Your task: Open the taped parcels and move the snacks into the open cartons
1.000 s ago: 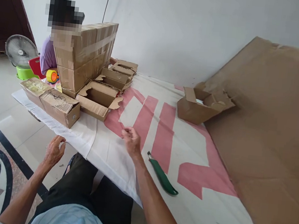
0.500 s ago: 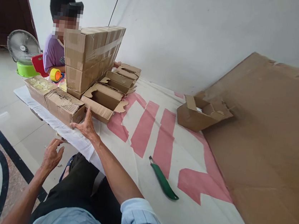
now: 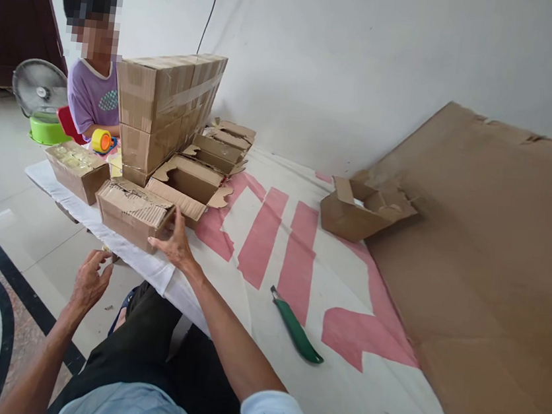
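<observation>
Right hand [image 3: 172, 243]: fingers grasping end of torn-topped box [image 3: 130, 212] on cloth-covered worktop [image 3: 333, 403]. Left hand [image 3: 90, 283]: fingers released, loosely curled, near worktop edge. Green-handled cutter [image 3: 296, 329] lies apart.

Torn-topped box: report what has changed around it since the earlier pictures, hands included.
The right hand has moved left across the cloth and taken hold of the torn-topped box by its right end. That box has slid right, opening a gap from the taped box. The left hand still appears empty; the green-handled knife stayed put.
</observation>
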The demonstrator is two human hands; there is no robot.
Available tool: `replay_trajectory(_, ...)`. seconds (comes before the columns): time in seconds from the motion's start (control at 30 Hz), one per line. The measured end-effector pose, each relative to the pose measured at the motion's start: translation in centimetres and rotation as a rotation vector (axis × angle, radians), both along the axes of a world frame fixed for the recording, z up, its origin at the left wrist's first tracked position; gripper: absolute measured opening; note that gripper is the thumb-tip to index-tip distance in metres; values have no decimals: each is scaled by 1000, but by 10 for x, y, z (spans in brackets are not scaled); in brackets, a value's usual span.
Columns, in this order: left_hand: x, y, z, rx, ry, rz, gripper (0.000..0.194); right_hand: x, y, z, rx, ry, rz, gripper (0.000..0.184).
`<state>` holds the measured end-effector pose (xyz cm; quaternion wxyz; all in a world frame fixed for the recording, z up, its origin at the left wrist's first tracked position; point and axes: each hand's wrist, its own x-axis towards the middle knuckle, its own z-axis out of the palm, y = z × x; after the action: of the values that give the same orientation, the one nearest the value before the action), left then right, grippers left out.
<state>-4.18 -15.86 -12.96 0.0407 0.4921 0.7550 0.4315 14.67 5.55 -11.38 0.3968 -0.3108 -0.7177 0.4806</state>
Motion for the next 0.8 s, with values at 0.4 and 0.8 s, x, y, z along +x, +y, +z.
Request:
replay_trajectory(0.4, 13, 115, 86, 70, -225, -347, 44, 190, -20, -7, -129, 42, 11, 148)
replay_trajectory(0.8, 58, 151, 117, -138, -475, -735, 44, 261, -29, 6, -240, 30, 21, 138)
